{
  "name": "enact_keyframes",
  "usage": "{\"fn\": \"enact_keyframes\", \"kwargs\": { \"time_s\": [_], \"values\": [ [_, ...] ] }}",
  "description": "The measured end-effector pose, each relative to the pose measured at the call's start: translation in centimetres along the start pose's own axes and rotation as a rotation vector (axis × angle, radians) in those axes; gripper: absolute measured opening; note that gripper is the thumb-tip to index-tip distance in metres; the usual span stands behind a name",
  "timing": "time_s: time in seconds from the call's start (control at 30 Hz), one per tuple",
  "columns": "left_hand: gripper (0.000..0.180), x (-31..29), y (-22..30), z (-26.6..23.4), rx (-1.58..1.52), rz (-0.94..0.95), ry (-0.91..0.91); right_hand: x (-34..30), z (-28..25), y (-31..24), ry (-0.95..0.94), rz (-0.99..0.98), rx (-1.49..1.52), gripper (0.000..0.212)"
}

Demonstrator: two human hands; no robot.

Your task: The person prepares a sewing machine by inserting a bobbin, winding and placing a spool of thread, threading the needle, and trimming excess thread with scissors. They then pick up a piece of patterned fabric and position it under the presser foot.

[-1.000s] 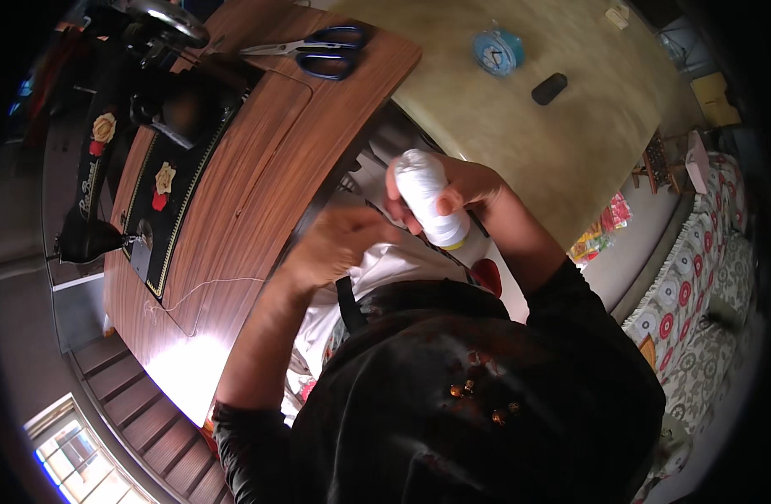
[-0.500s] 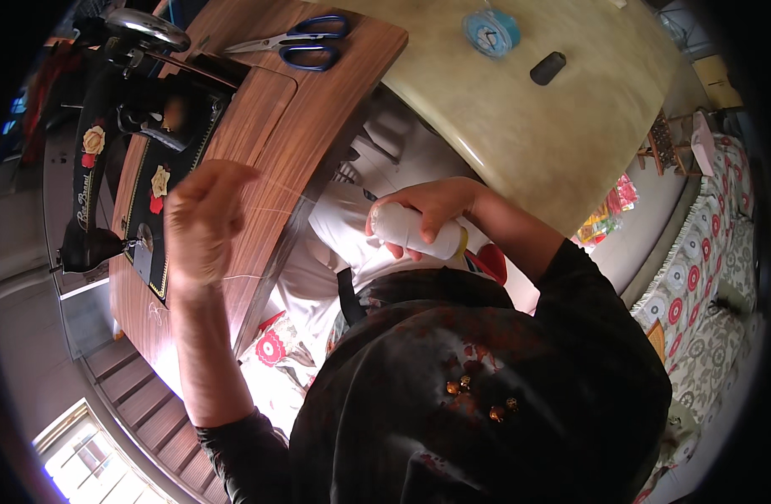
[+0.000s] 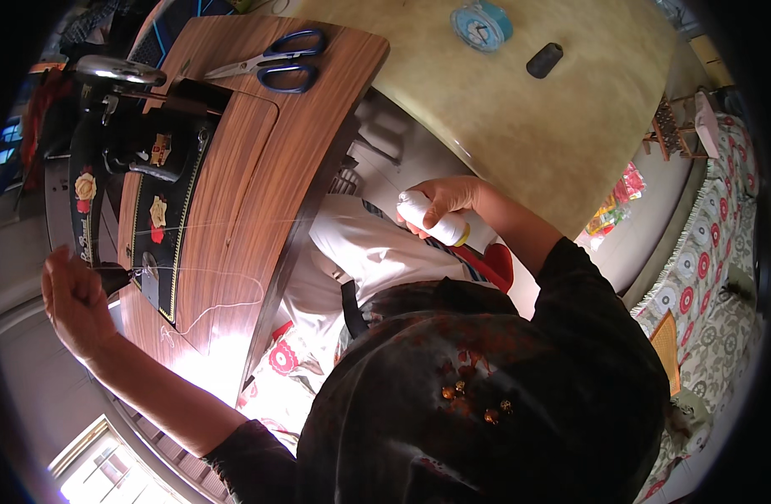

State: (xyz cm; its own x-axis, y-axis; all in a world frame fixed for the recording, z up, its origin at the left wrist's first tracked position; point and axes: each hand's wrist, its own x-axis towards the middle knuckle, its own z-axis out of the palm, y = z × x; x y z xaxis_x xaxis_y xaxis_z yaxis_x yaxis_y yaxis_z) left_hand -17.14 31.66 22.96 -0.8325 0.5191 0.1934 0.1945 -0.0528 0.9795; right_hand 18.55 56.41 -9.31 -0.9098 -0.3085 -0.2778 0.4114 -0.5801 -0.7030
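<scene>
The white thread spool (image 3: 414, 207) is gripped in the right hand (image 3: 443, 208), the thumb laid across its side and the fingers wrapped around it. It is held tilted above the lap, near the edge of the pale tabletop, with its yellow base (image 3: 462, 236) turned down and to the right. The left hand (image 3: 75, 298) is held well apart at the far left, its fingers folded in close, just beside the needle end of the sewing machine (image 3: 85, 160). A thin, taut thread (image 3: 251, 223) is stretched between the two hands and is apparently pinched in the left; the exact point of contact is too fine to be made out.

Beneath it, a loose, curving thread end (image 3: 260, 290) is laid on the wooden tabletop (image 3: 310, 113). Blue-handled scissors (image 3: 262, 61) are rested near its far edge, with the blades slightly parted. On the pale tabletop (image 3: 520, 118), a round blue container (image 3: 482, 27) and a dark spool (image 3: 544, 60) are set near each other.
</scene>
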Motion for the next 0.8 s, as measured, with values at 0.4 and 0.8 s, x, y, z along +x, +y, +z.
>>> {"fn": "enact_keyframes", "kwargs": {
  "time_s": [0.4, 0.8],
  "values": [
    [0.043, -5.6, 0.5, 15.1, 1.335, 0.363, -0.48, 3.3, -8.2, 7.1, 0.748, 0.17, -0.448, 0.054],
    [0.084, -5.0, -9.2, 24.6, 1.261, 0.96, -1.038, 7.7, -14.8, 13.6, 1.184, 0.425, -0.974, 0.044]
  ]
}}
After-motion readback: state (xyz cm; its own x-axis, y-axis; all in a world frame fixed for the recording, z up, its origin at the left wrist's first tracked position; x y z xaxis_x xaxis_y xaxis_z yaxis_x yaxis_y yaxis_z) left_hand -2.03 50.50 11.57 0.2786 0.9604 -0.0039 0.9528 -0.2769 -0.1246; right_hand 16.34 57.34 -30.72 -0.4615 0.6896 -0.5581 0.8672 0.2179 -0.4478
